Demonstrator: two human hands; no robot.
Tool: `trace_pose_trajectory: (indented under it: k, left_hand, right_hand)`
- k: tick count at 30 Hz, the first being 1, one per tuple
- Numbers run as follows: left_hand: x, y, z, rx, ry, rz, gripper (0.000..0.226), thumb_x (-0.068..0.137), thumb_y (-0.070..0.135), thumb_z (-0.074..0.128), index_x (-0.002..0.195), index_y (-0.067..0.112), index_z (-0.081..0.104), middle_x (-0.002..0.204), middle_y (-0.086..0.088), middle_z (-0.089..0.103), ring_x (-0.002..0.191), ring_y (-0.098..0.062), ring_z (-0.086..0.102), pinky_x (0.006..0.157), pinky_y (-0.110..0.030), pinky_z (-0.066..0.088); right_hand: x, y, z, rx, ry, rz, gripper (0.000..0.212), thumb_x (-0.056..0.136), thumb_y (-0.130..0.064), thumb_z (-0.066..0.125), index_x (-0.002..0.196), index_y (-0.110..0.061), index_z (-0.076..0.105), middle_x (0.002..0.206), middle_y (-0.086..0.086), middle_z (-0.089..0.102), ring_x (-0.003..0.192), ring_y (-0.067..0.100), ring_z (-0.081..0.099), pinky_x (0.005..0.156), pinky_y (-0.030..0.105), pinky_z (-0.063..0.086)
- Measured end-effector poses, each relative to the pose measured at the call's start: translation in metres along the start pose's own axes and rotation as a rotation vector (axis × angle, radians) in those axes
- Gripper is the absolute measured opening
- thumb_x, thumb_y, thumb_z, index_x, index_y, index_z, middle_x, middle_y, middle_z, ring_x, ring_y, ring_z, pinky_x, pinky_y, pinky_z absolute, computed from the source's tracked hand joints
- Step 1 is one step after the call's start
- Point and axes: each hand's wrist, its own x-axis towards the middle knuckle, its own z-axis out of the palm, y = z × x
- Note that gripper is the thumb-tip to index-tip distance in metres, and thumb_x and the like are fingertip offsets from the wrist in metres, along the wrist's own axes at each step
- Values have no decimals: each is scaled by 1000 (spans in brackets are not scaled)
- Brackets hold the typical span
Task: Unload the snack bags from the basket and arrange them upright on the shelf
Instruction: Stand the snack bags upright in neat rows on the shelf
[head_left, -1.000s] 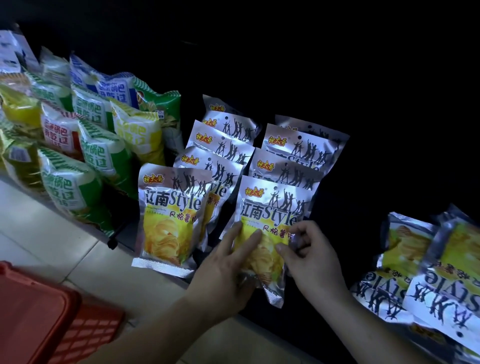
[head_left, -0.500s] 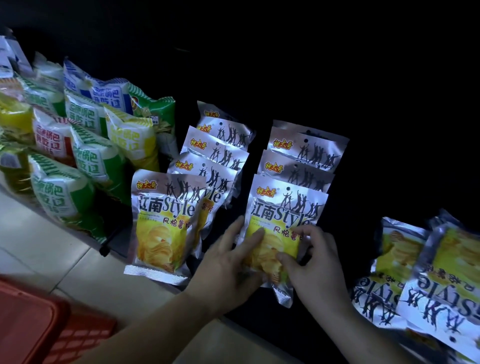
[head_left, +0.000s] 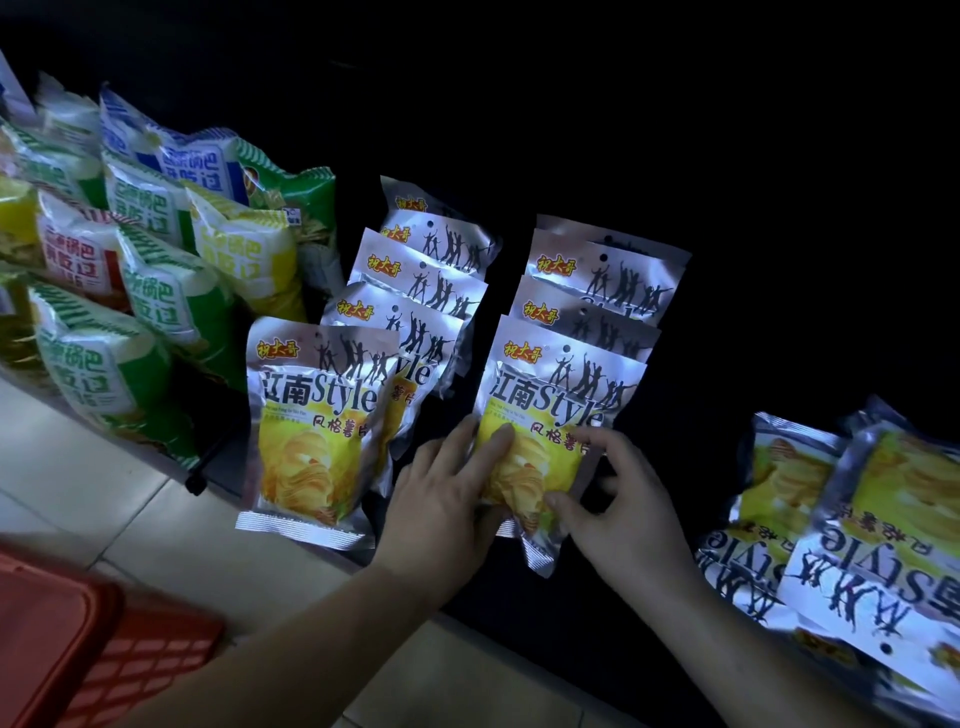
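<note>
head, l hand (head_left: 441, 499) flat on chip bag (head_left: 545, 405), r hand (head_left: 623, 509) pinching it (nudged back since)

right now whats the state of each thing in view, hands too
front chip bag, upright, heading the right row, held in both hands
left hand, straight fingers resting on that bag's front
right hand, pinching the bag's right edge
left row of chip bags, upright, untouched
loose chip bags, lying flat, print upside down
red basket, lower left, contents out of view
green snack bags, standing in rows
</note>
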Motion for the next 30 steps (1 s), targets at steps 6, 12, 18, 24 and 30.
trace_pose_trajectory:
  k: [6,12,18,24,30]
  left_hand:
    - [5,1,-2,-45,0,-17,82,85,45,60,157,40,21,165,-1,29,139,-31,40,104,-51,45]
    - [-6,3,-8,-96,59,25,75,87,57,62,154,32,39,162,-6,32,143,-30,36,111,-48,40]
    - [-9,6,-11,-41,84,33,71,88,59,61,151,29,45,158,-6,37,135,-31,42,104,-50,44]
    - [-12,13,-12,-76,131,76,67,88,44,68,149,24,48,154,-8,42,131,-33,46,102,-50,44]
    - [-15,39,-13,-146,195,145,57,89,40,65,141,19,57,146,-8,49,121,-33,52,98,-44,45]
  right_hand:
    - [8,2,11,7,11,1,60,80,-22,85,122,-49,53,120,-22,52,103,8,62,82,30,56]
    - [2,2,3,4,-4,-26,61,83,-25,83,133,-45,55,133,-27,47,124,-1,49,100,23,46]
    - [0,-7,1,5,13,-50,57,83,-24,83,132,-44,59,133,-26,44,120,-14,45,97,26,51]
    - [-8,-14,-15,-105,91,-103,42,86,-30,78,122,-44,61,119,-22,40,112,-13,47,72,11,46]
    - [-28,-5,-51,-160,56,-29,30,91,-40,71,118,-41,59,115,-28,44,107,-9,50,79,17,47]
